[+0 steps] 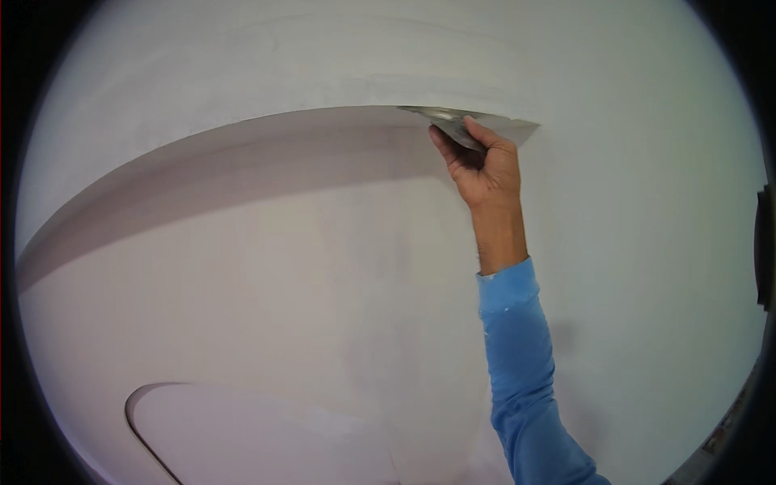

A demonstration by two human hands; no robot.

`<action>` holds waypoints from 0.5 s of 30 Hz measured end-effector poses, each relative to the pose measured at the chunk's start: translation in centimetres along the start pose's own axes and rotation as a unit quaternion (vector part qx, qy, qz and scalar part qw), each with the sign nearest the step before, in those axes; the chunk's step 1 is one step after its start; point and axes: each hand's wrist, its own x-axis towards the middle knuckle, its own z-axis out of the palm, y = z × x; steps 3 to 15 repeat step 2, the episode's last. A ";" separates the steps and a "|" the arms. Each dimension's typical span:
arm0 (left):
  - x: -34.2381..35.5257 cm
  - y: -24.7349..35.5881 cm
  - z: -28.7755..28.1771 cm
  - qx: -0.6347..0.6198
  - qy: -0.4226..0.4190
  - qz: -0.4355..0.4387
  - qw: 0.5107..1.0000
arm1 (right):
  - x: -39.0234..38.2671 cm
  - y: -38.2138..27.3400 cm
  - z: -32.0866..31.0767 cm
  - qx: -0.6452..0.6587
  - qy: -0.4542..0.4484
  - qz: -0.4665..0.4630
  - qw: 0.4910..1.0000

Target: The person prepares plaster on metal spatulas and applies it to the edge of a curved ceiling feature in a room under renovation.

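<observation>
My right hand (487,166) reaches up from the lower right in a blue sleeve, its fingers closed on a putty knife (451,128). The thin, shiny metal blade is pinched between thumb and fingers. Its long edge lies along the lower edge of a white overhead drop (347,90), close to the drop's right-hand corner. Whether the blade presses on the front lip or the underside, I cannot tell. Any handle is hidden by the hand. My left hand does not show.
A recessed pale wall (323,267) lies below the overhead drop, with faint grey patches. A plain side wall (647,242) stands on the right. Lower left is a rounded raised or cut-out outline (131,404). A dark object (763,246) sits at the right rim.
</observation>
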 end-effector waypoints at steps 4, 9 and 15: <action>1.9 -0.1 -1.4 -0.003 -0.009 -0.016 1.000 | -0.1 0.1 -0.4 -0.012 -0.001 -0.008 1.000; 1.9 -0.1 -1.4 -0.003 -0.009 -0.016 1.000 | -0.1 0.1 -0.4 -0.012 -0.001 -0.008 1.000; 1.9 -0.1 -1.4 -0.003 -0.009 -0.016 1.000 | -0.1 0.1 -0.4 -0.012 -0.001 -0.008 1.000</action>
